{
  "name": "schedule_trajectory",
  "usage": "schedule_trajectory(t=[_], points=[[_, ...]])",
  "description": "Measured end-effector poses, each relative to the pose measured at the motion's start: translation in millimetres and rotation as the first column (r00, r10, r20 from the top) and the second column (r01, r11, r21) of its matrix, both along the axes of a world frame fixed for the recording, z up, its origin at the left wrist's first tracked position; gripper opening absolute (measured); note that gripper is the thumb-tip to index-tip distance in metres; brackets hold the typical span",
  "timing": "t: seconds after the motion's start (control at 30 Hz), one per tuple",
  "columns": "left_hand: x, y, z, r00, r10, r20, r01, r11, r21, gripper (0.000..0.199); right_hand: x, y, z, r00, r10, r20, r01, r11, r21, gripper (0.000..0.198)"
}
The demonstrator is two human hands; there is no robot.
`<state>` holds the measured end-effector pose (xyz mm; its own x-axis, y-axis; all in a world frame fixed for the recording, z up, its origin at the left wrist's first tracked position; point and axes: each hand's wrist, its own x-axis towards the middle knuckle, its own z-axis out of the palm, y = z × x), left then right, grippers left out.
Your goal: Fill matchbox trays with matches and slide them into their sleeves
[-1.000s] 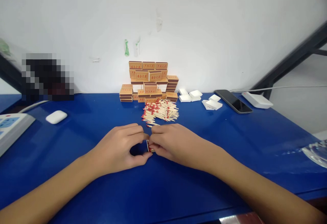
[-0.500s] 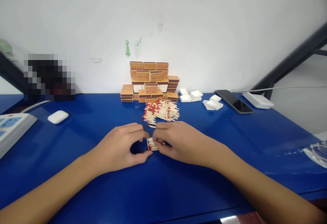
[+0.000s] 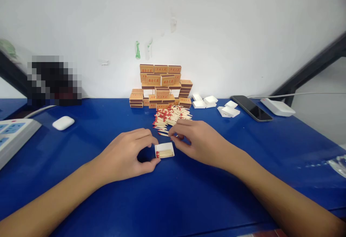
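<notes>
A small white matchbox tray (image 3: 165,146) lies flat on the blue table, with a row of red-tipped matches (image 3: 165,153) along its near side. The far side of the tray's floor shows white. My left hand (image 3: 132,154) grips the tray's left end between thumb and forefinger. Just beyond the tray's right corner, my right hand (image 3: 193,137) has its thumb and fingertips drawn close together, at the near edge of a loose match pile (image 3: 173,116). Whatever is between those fingertips is too small to make out.
Orange matchboxes (image 3: 161,70) are stacked against the wall behind the pile. Several empty white trays (image 3: 211,100) sit right of it. A phone (image 3: 251,108) and a white box (image 3: 278,107) lie farther right; a white earbud case (image 3: 63,123) and a power strip (image 3: 18,136) are left.
My right hand has lifted out of the tray and shifted up and right toward the match pile, uncovering the matches inside. The left hand keeps its hold on the tray.
</notes>
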<state>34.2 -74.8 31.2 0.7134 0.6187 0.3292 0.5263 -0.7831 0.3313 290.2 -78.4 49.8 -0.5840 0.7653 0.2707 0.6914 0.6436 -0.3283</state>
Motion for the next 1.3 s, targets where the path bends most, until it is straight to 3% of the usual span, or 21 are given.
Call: schedule_trajectory(t=[0.2, 0.53, 0.7, 0.87, 1.0, 1.17, 1.3], points=[[-1, -3, 1.0, 1.000, -0.004, 0.002, 0.004, 1.000, -0.025, 0.017, 5, 12, -10, 0.994, -0.106, 0.030, 0.107, 0.994, -0.017, 0.005], [2, -2, 0.4, 1.000, 0.001, -0.031, -0.003, 0.999, -0.048, 0.016, -26, 14, -17, 0.951, -0.308, 0.004, 0.304, 0.937, -0.173, 0.016], [1, -2, 1.7, 0.999, 0.001, -0.047, -0.003, 0.999, -0.044, 0.016, -25, 16, -9, 0.964, -0.247, 0.093, 0.263, 0.933, -0.245, 0.018], [1, -1, 1.9, 0.998, 0.013, -0.058, -0.016, 0.999, -0.050, 0.017, -27, 14, -10, 0.927, -0.219, 0.304, 0.262, 0.959, -0.108, 0.024], [1, 0, 0.4, 0.998, 0.017, -0.060, -0.019, 0.999, -0.048, 0.017, -28, 14, -13, 0.895, -0.160, 0.417, 0.185, 0.982, -0.019, 0.027], [1, -1, -0.3, 0.998, 0.020, -0.066, -0.024, 0.999, -0.048, 0.017, -14, 14, -13, 0.933, -0.091, 0.350, 0.095, 0.995, 0.004, 0.017], [0, 0, 0.5, 0.997, 0.038, -0.066, -0.041, 0.998, -0.048, 0.017, -3, 5, -4, 0.986, -0.005, 0.167, 0.022, 0.995, -0.097, 0.016]])
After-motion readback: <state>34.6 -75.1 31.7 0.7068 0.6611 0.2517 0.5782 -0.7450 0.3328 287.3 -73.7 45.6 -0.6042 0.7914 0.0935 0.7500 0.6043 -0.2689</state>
